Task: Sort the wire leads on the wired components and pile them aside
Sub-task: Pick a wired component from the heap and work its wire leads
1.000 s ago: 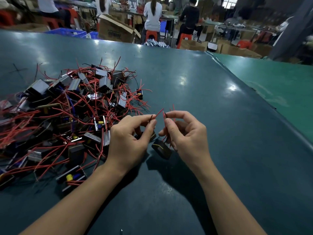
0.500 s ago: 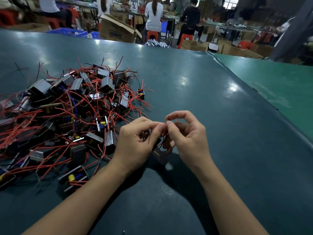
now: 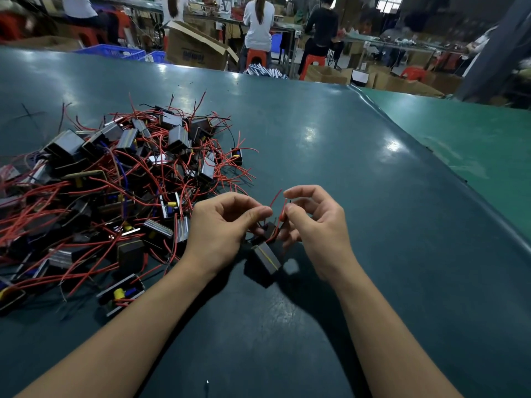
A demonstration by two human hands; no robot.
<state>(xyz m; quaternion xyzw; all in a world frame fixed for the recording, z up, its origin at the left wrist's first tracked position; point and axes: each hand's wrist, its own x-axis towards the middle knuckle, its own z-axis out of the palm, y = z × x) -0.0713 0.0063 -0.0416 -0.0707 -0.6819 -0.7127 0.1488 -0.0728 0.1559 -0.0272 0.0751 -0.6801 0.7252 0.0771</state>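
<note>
Both hands met over one wired component (image 3: 265, 255), held just above the dark green table (image 3: 330, 145). The left hand (image 3: 222, 228) had its fingers curled, thumb and forefinger closed together near the red leads (image 3: 280, 209), with the lower fingers tucked against the part's black top. The right hand (image 3: 314, 225) pinched a red lead between thumb and a bent finger, while its forefinger arched up clear of the wire. Whether the left fingertips actually gripped a lead, I could not tell; the spot where they met was small and shadowed. The upper half of the component was hidden behind both sets of fingers. What showed was a small dark block with a grey face and a thin yellow stripe, two red leads rising from it. Just to the left lay the pile (image 3: 115, 191) of similar blocks, tangled in red wire and cut off by the frame's left edge.
</note>
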